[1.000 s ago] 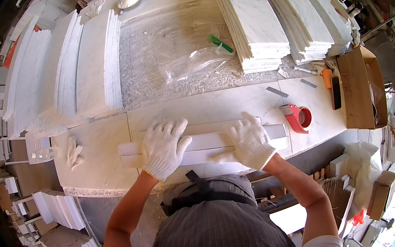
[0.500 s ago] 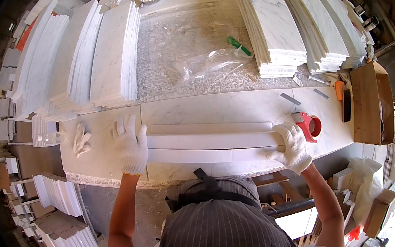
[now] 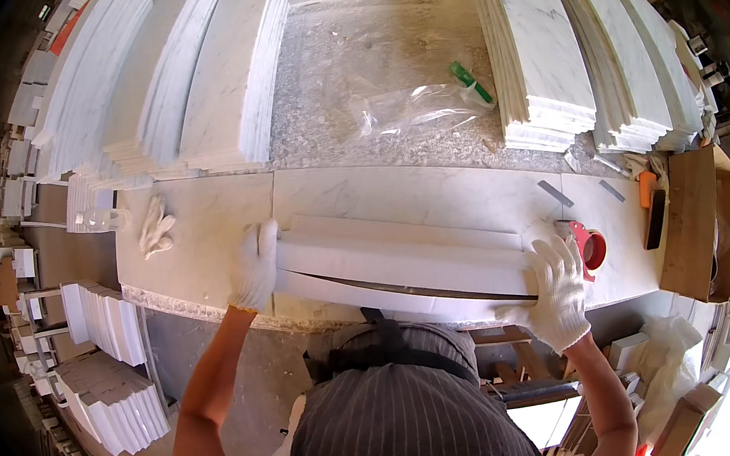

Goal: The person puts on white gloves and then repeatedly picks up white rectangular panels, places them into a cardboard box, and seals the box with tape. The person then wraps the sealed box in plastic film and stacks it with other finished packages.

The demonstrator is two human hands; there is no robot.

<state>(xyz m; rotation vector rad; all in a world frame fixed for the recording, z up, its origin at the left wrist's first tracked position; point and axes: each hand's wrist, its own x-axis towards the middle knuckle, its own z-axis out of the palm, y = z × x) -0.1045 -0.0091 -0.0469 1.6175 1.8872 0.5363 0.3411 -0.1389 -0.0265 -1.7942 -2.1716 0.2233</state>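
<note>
A long white folded carton (image 3: pixel 405 255) lies across the marble worktop in front of me. Along its near side a front flap stands apart, leaving a narrow dark gap. My left hand (image 3: pixel 256 267), in a white knit glove, lies flat against the carton's left end, fingers stretched and close together. At the right end, my gloved right hand (image 3: pixel 557 288) rests with fingers spread, its thumb by the front flap. Just beyond that hand sits a red tape dispenser (image 3: pixel 588 249). What is inside the carton is hidden.
Stacks of white marble slabs stand far left (image 3: pixel 233 80) and far right (image 3: pixel 538 43). Between them lie clear plastic film (image 3: pixel 410 108) and a green-handled tool (image 3: pixel 471 83). A spare glove (image 3: pixel 155 226) is at left; a brown cardboard box (image 3: pixel 688 220) stands at the right edge.
The gap between the front flap and the carton has widened. My left hand has turned edge-on, its fingers drawn together. My right hand's fingers have straightened and spread. The whole view has shifted slightly.
</note>
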